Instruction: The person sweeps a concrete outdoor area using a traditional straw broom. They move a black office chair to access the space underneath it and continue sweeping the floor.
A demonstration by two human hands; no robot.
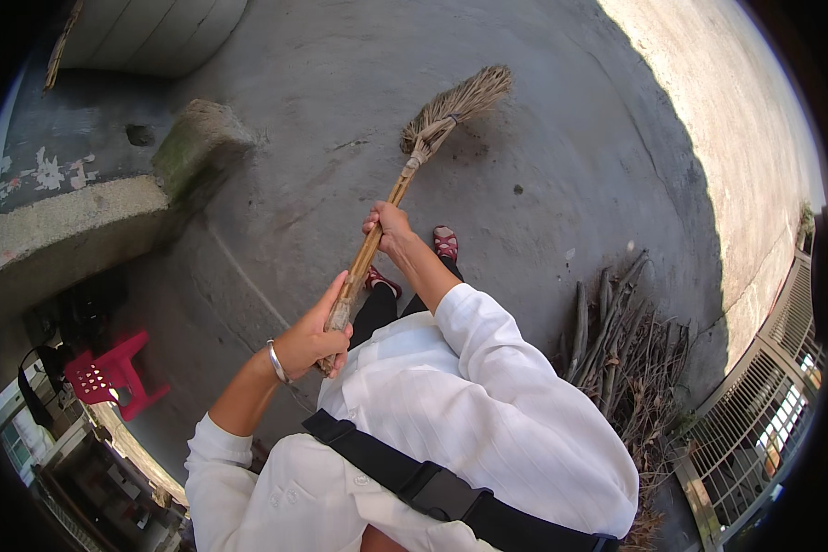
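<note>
Broom (400, 188) of coarse, dry tan fibres, its bushy, frayed head bound to a slender, woody pole, slants in front of the body, bristles toward the smooth grey floor (561, 120). The left hand (315, 339) wraps the scuffed butt; the right hand (392, 226) grips mid-pole. Rough, bark-brown sticks (609, 336) lie heaped to the right.

The person before me wears a loose white shirt (534, 396), a black strap (377, 453) buckled across it, a silvery bangle (275, 362) beyond its left sleeve, dark trousers (375, 313) and reddish shoes (445, 243) below it.
</note>
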